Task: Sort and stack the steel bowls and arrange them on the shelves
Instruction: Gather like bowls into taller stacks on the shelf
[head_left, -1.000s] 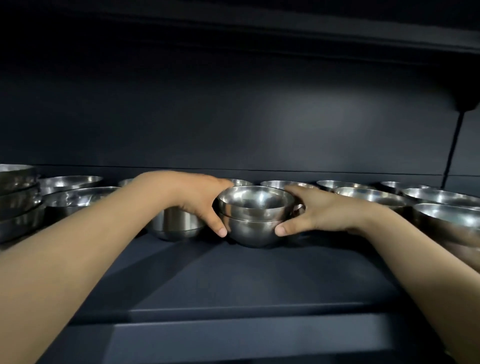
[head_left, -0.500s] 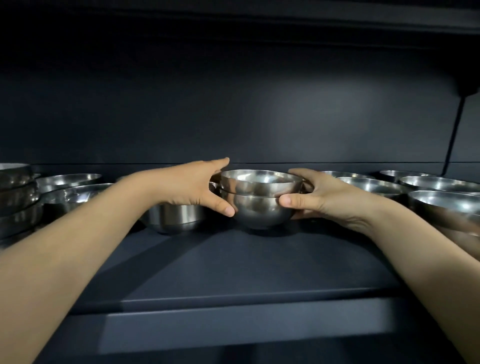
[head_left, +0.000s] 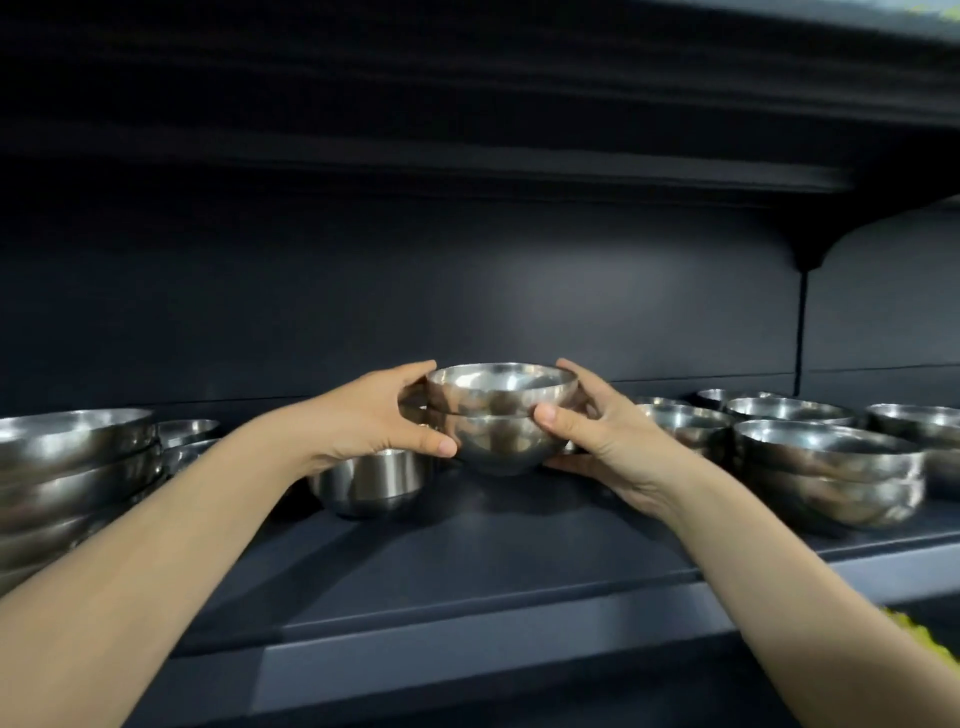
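Observation:
A stack of two small steel bowls (head_left: 498, 415) is held between both hands over the middle of the dark shelf (head_left: 467, 561). My left hand (head_left: 374, 415) grips its left side, thumb low and fingers near the rim. On the other side my right hand (head_left: 597, 436) holds it, thumb on the front and fingers underneath. Whether the stack's base touches the shelf I cannot tell. A single steel bowl (head_left: 371, 483) stands just left of the stack, under my left wrist.
A tall stack of wide steel bowls (head_left: 72, 467) fills the shelf's left end. Several more bowls and a two-bowl stack (head_left: 831, 473) crowd the right side. Another shelf (head_left: 519, 171) hangs overhead. The shelf's front lip (head_left: 467, 660) runs below my forearms.
Both hands have carried the two-bowl stack farther back on the shelf, and the view has tilted so the shelf above shows more.

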